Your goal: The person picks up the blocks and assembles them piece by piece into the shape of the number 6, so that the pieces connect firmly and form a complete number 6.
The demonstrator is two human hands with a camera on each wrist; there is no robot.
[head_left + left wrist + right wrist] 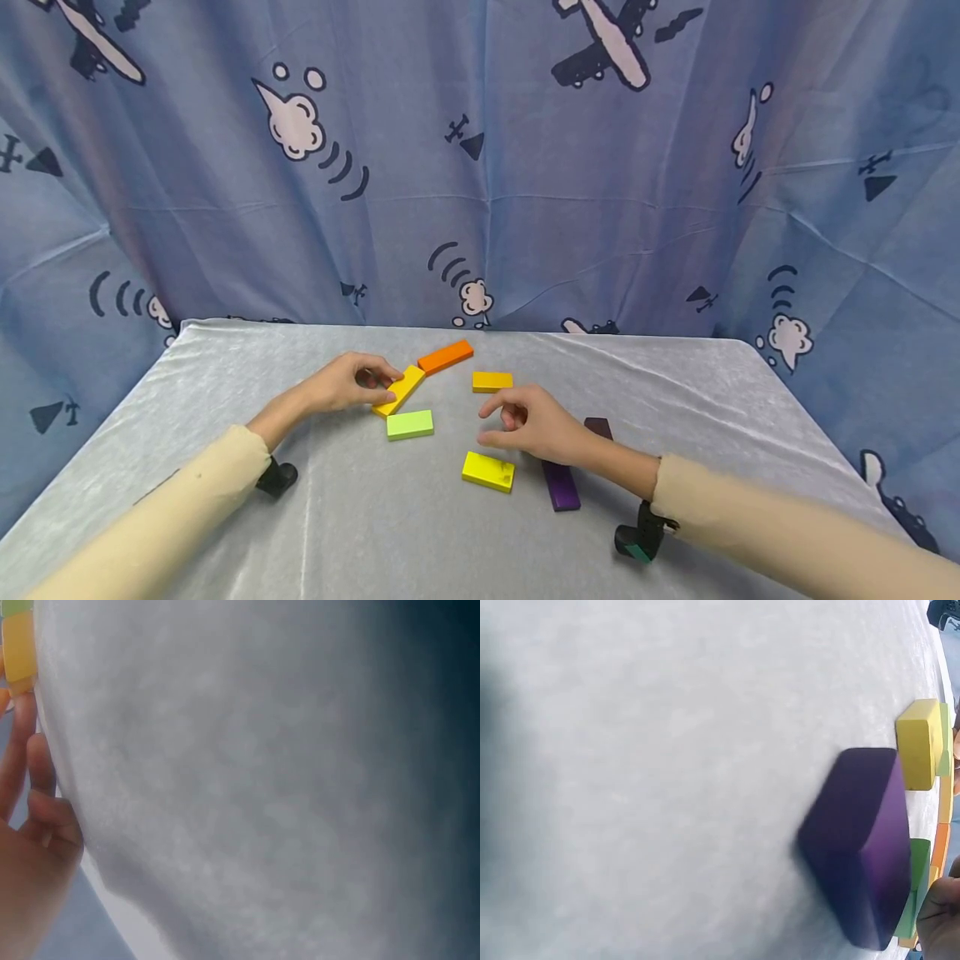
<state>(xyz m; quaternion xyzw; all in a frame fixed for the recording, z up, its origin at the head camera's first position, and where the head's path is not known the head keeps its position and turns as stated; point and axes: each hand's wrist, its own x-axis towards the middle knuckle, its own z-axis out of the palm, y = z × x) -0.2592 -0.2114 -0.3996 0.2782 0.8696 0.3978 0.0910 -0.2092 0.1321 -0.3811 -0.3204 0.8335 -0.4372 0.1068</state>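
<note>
At the left of the head view, my left hand (347,383) pinches an orange-yellow rectangular block (405,390) between thumb and fingers. The block slants, its far end close to an orange block (446,357) and its near end by a lime green block (410,425). My right hand (546,427) hovers with thumb and forefinger apart, nothing between them. Beyond its fingertips lies another orange-yellow block (492,382); nearer sits a bright yellow block (488,472). Partly covered by this hand is a purple block (562,487). The right wrist view also shows a green block (919,859) beside the purple one.
A dark brown block (598,427) pokes out behind the right wrist. Pale grey velvety cloth covers the table (360,533). Behind its far edge hangs a blue curtain (420,167) with airplane prints. Each wrist wears a black camera mount.
</note>
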